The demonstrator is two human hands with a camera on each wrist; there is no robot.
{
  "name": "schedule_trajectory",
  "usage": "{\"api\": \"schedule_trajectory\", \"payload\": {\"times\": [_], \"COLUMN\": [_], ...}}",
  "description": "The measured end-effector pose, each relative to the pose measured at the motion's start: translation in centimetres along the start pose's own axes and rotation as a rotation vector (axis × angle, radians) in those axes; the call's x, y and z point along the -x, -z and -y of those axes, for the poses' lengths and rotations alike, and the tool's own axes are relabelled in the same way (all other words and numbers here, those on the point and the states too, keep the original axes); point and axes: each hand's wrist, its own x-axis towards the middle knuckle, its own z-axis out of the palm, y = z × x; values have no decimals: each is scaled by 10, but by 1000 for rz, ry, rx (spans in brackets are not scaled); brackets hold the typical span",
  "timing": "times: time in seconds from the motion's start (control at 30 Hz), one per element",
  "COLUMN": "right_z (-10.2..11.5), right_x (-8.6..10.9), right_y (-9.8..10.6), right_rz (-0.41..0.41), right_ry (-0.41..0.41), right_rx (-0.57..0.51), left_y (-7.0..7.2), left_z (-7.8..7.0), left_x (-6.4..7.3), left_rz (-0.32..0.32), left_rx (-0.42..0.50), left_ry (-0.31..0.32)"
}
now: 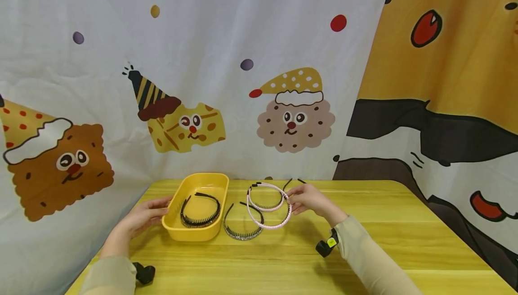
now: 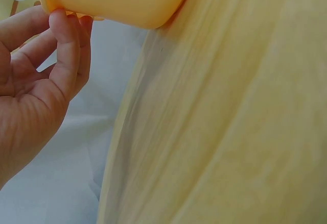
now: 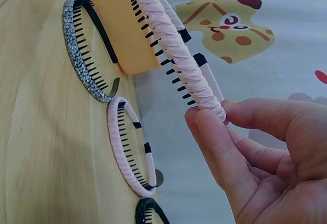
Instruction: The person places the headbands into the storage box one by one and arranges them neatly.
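Observation:
My right hand (image 1: 309, 200) pinches a pink wrapped headband (image 3: 176, 50) between thumb and fingers, with its black comb teeth showing in the right wrist view. The band hangs above the table, right of a yellow plastic tray (image 1: 190, 235). At the tray's left side, my left hand (image 1: 141, 217) holds the rim with thumb and fingertips. Inside the tray lie black toothed headbands (image 1: 200, 221), overlapping so that their number is unclear. A silver glitter headband (image 3: 76, 50) and a second pink headband (image 3: 118, 147) stand on the table below the held one.
A dark headband (image 3: 145, 206) sits beyond the second pink one, partly hidden in the head view. The wooden table (image 1: 364, 223) ends at a hanging cartoon-print cloth (image 1: 226, 25). Black wrist cameras (image 1: 145, 273) are strapped to both wrists.

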Motion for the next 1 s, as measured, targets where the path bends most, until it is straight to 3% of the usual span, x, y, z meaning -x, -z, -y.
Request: {"api": "schedule_trajectory", "payload": {"times": [0.63,1.0], "right_z": [19,28], "right_x": [-19,-27], "right_y": [-22,-36], "right_rz": [-18,27], "right_ry": [-1,12], "right_rx": [-23,-52], "left_y": [1,0], "left_z": [0,-1], "left_x": [0,1], "left_rz": [-21,1], "left_rx": [-14,-27], "left_ry": [22,3]}}
